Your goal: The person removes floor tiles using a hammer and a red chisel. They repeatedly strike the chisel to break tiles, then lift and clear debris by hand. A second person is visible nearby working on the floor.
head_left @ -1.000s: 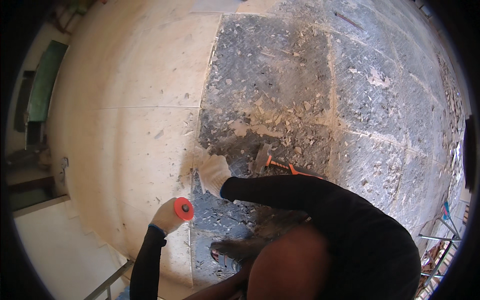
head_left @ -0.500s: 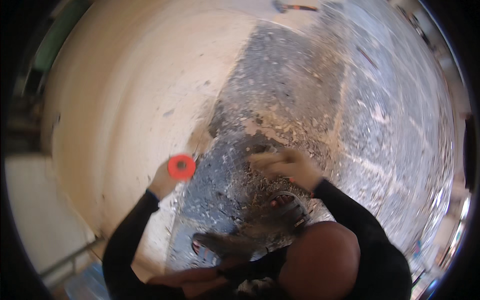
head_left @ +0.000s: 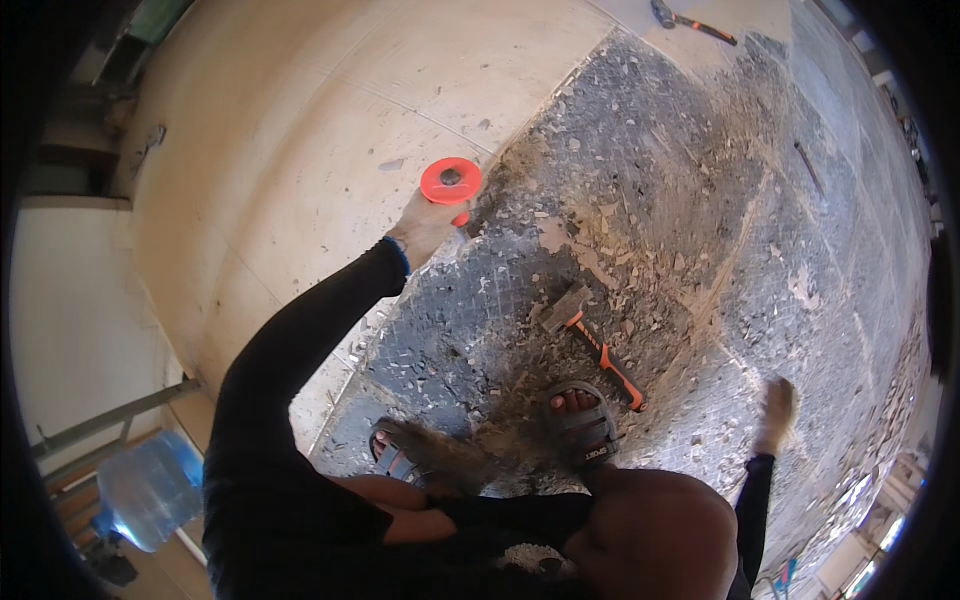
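My left hand (head_left: 424, 226) is closed around a chisel with a round red hand guard (head_left: 451, 181). The dark struck end shows in the middle of the guard; my fist and the guard hide most of the shaft. It is held at the edge between the pale tiles (head_left: 300, 190) and the dark, stripped floor (head_left: 450, 310). Off to the right, my right hand (head_left: 775, 412) hangs over the dark floor, its fingers blurred. A club hammer (head_left: 606, 358) with a black and orange handle lies on the rubble in front of my sandalled right foot (head_left: 580, 418).
Broken chips and dust (head_left: 630, 250) cover the dark floor. A second hammer (head_left: 692, 22) lies at the far end, and a thin dark bar (head_left: 809, 167) at the far right. A blue water jug (head_left: 150, 490) stands at the lower left beside a metal rail (head_left: 115, 420).
My left hand has moved forward and right with the chisel. My right hand has swung away to the right, and the club hammer it was covering now shows on the floor.
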Demonstrator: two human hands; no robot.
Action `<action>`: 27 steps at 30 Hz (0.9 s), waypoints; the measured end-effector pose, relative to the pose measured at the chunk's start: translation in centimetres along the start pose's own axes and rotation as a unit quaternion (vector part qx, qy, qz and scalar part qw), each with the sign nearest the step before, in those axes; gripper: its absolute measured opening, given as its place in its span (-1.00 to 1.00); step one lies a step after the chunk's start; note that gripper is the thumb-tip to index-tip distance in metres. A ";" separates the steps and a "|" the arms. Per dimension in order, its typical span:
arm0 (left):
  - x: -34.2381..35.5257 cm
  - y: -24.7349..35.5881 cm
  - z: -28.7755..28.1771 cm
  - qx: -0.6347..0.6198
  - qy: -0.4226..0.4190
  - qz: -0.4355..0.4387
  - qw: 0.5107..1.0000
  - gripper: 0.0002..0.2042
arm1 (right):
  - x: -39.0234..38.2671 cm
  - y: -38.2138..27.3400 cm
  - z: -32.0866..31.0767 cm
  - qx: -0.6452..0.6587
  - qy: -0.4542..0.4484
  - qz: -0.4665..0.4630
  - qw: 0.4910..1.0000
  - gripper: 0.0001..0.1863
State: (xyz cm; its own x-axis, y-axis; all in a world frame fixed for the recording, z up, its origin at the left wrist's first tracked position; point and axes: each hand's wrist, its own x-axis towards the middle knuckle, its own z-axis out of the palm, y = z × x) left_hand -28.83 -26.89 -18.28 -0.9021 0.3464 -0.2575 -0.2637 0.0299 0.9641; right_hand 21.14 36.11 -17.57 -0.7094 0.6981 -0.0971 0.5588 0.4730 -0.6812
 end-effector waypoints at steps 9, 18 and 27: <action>3.3 1.1 2.4 0.207 -0.099 -0.024 0.973 -0.83 | -8.3 -23.4 24.1 -0.168 -0.248 -0.137 0.944 -0.48; 3.8 -1.0 2.2 0.213 -0.093 -0.014 0.973 -0.82 | -7.7 -24.6 25.6 -0.240 -0.285 -0.075 0.925 -0.56; 0.9 -1.7 2.0 0.140 -0.078 0.036 0.986 -0.89 | -8.9 -24.7 25.4 -0.134 -0.371 -0.011 0.919 -0.53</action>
State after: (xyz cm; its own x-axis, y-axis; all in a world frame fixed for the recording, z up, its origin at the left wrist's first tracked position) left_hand -28.55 -24.75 -20.00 -0.8462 0.4959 -0.1952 -0.0762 0.2501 0.9652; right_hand 2.76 4.53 -18.28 -0.7643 0.1745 -0.6208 0.5554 0.6673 -0.4963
